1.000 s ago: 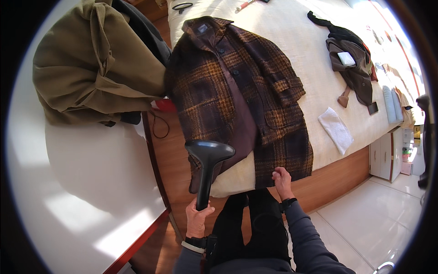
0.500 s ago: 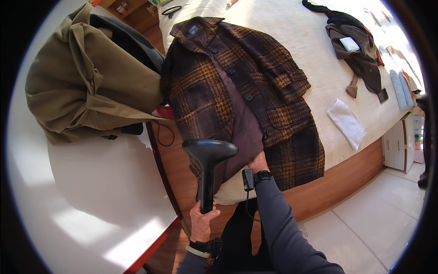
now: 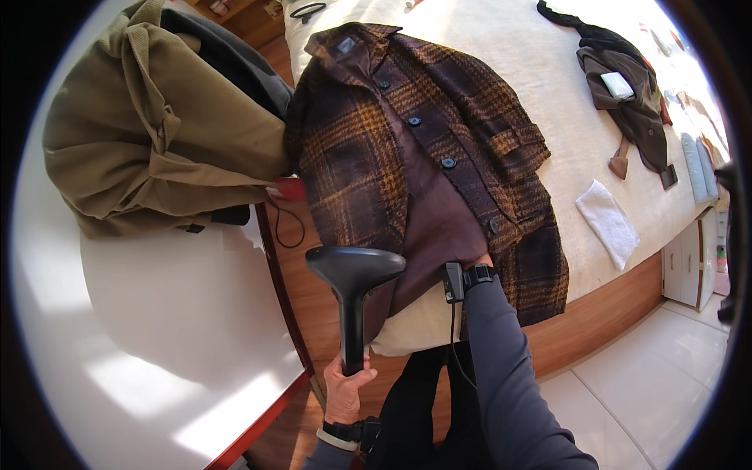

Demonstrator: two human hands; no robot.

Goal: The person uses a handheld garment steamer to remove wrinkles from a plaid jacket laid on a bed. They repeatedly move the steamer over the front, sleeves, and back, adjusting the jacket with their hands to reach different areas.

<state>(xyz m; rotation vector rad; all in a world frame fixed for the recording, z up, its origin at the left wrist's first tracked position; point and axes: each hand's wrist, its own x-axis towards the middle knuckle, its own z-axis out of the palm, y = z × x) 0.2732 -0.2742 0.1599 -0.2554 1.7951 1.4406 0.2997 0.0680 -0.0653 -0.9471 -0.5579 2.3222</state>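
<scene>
1. Cream-covered bed: brown-and-ochre plaid coat lies on it, front open.
2. Left hand wraps around a black garment steamer, head upward.
3. Right hand, over the hem a second ago, now meets the lining's lower edge; fingers hidden, grip cannot be told.
4. More lining shows; judged better exposed for steaming.

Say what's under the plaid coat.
Cream bedspread shows below and right of the plaid coat. The right hand shows only partly, fingers hidden by fabric; anything else beneath is covered.
</scene>
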